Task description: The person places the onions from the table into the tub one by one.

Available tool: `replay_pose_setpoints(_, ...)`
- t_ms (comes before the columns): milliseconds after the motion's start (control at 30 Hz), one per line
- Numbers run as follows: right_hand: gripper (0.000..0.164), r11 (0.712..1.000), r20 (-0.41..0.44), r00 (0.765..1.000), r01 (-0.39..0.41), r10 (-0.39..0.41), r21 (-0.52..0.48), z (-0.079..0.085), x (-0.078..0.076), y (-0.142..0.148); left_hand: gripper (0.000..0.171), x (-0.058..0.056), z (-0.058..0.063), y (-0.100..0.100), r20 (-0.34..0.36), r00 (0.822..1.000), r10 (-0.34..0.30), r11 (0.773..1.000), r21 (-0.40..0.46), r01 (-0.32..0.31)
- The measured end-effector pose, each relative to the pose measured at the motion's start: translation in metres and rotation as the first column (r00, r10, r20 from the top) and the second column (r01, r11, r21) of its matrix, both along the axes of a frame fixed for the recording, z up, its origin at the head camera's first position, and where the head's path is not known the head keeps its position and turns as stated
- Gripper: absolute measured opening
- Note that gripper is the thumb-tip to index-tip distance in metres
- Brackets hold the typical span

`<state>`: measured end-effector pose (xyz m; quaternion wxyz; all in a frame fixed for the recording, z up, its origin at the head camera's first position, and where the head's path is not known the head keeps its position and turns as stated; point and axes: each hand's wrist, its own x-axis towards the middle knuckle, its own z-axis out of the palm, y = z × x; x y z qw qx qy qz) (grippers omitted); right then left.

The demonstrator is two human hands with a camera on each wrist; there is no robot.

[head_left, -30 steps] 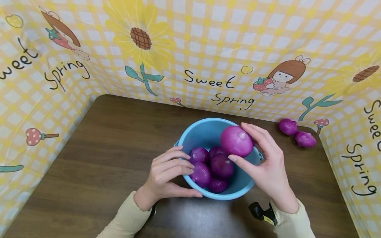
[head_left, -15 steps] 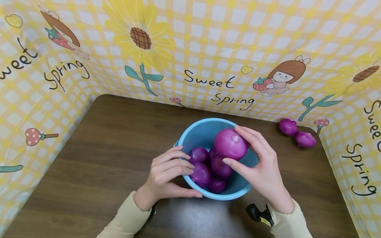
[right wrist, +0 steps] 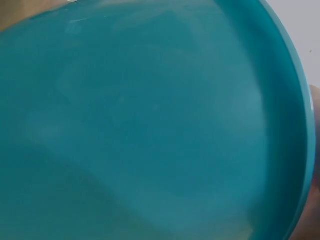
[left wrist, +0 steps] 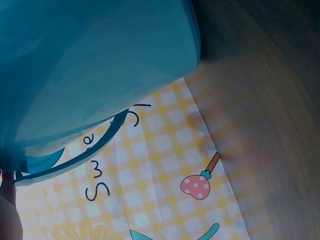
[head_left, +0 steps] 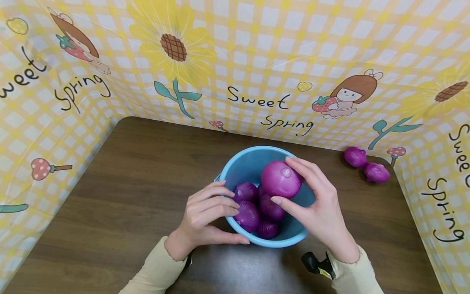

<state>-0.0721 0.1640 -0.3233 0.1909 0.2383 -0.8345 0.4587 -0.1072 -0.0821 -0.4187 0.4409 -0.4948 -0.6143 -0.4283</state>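
Observation:
A blue bucket (head_left: 276,243) stands near the middle of the table with several purple onions (head_left: 247,215) inside. My left hand (head_left: 203,218) grips its left rim, fingers reaching over the edge and thumb along the near outside. Over the bucket's mouth, my right hand (head_left: 321,206) holds a large purple onion (head_left: 280,180) between thumb and fingers, its pale tip turned upward. The held onion hides part of those below. The bucket's outer wall (left wrist: 125,60) and handle (left wrist: 95,155) show in the left wrist view; in the right wrist view its wall (right wrist: 150,125) fills most of the picture.
Two more purple onions, one behind (head_left: 355,157) and one in front (head_left: 377,172), lie at the table's far right corner. A yellow checked cloth (head_left: 253,53) rises along the back and both sides of the dark wooden table (head_left: 139,175).
My right hand has moved left and slightly nearer with the onion, bringing it further over the bucket's middle. The left hand has stayed on the rim.

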Motion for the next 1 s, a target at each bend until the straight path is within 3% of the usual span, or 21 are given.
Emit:
replay_pose_setpoints(767,0.079,0.999,-0.015,1.000,0.011,-0.010,0.038,-0.003,-0.002,0.005,0.051,-0.001,0.000,0.000,-0.005,1.000,0.007,1.000,0.001,-0.007)
replay_pose_setpoints(1000,0.081,0.999,-0.010,0.999,0.044,-0.044,0.030,-0.015,-0.007,0.016,0.051,0.000,-0.001,0.000,-0.001,1.000,0.005,1.000,-0.001,-0.005)
